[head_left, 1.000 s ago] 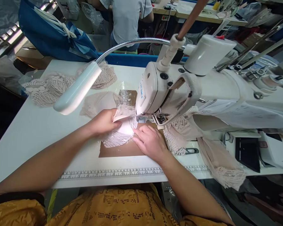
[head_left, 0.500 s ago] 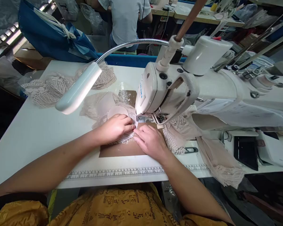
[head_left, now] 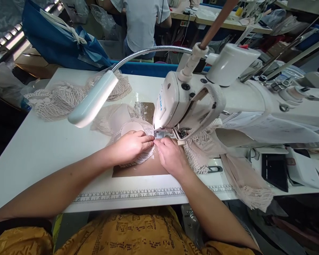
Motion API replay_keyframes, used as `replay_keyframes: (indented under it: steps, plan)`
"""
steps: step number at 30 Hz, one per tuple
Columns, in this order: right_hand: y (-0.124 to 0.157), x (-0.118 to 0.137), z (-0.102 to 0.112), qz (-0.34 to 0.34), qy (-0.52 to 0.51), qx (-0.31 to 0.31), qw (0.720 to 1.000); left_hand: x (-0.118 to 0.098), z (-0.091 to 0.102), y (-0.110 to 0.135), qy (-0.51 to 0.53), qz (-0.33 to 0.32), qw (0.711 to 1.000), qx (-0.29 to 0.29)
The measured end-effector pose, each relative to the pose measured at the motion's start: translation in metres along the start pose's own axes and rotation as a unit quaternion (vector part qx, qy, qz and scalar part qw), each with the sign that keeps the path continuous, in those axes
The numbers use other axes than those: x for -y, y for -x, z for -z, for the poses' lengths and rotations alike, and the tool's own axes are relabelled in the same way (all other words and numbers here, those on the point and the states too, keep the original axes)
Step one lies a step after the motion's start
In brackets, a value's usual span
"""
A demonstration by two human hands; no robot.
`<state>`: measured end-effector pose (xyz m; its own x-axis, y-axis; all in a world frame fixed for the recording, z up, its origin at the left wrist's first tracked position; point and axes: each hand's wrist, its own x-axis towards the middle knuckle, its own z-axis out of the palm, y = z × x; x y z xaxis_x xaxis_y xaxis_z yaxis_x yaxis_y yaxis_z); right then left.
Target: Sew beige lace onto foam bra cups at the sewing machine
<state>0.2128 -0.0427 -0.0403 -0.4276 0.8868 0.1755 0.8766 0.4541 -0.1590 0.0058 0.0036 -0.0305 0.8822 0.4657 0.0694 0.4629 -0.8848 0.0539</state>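
Note:
A pale lace piece with a round cup [head_left: 127, 125] lies under the head of a white sewing machine [head_left: 191, 102]. My left hand [head_left: 131, 146] rests on the lace with its fingers curled and pressed down, fingertips beside the needle area [head_left: 159, 134]. My right hand [head_left: 170, 156] lies just right of it, fingers bent, pinching the lace edge in front of the presser foot. The two hands touch at the fingertips. More lace [head_left: 199, 156] trails out to the right of the machine.
A gooseneck lamp [head_left: 93, 99] hangs over the white table [head_left: 37, 148]. Stacks of lace pieces [head_left: 58, 99] sit at the far left. A ruler strip [head_left: 127, 194] runs along the front edge. A blue bag [head_left: 58, 39] and another person [head_left: 140, 21] are behind.
My left hand dropped the lifted lace flap and pressed it flat. Both hands slid toward the needle until their fingertips met.

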Motion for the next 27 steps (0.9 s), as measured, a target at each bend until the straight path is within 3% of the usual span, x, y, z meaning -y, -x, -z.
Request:
replay_keyframes:
  steps: [6, 15, 27]
  plan:
    - [-0.003, 0.002, -0.001, -0.031, 0.024, 0.024, 0.999, -0.001, -0.004, -0.004, -0.017, 0.01, 1.0, -0.013]
    - [0.0, -0.002, -0.003, -0.026, -0.014, -0.007, 1.0, 0.009, -0.009, -0.006, 0.026, 0.013, 0.998, -0.062]
    - [0.0, -0.005, -0.005, -0.026, -0.038, -0.002, 0.999, 0.016, -0.009, -0.006, 0.02, 0.044, 0.995, -0.088]
